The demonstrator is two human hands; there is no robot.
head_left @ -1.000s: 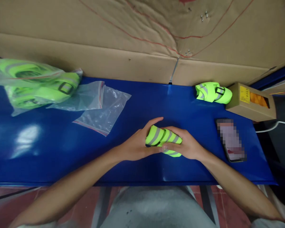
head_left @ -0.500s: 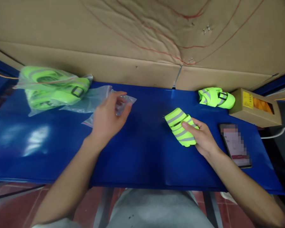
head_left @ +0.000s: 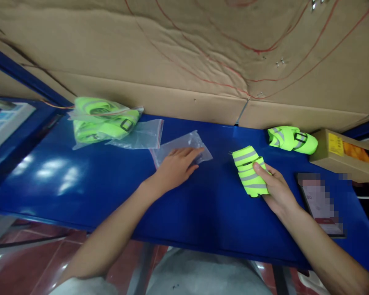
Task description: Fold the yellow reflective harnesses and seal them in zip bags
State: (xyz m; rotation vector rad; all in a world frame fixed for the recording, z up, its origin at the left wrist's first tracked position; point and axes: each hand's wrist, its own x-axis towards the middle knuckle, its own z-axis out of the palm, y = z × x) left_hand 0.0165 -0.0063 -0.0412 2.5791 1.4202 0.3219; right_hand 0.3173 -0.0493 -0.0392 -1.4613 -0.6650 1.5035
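Observation:
My right hand (head_left: 278,186) grips a folded neon-yellow reflective strap (head_left: 248,174) with grey stripes, thumb on top, just above the blue table. My left hand (head_left: 180,166) lies open and flat on a clear zip bag (head_left: 190,141), fingers stretched out over it. A second clear zip bag (head_left: 149,133) lies to the left, its near end by bagged neon-yellow straps (head_left: 103,119) with a black buckle. Another rolled neon strap (head_left: 292,139) with a black buckle rests at the back right, out of both hands.
A brown cardboard box (head_left: 335,149) with a yellow label and orange contents stands at the back right. Below it lies a phone (head_left: 321,205), its screen partly blurred. A cardboard panel (head_left: 187,98) with red cords rises along the table's (head_left: 184,221) back edge.
My left hand has moved right with a clear bag, which now lies flat under its spread fingers. My right hand still holds the strap. The view has shifted left.

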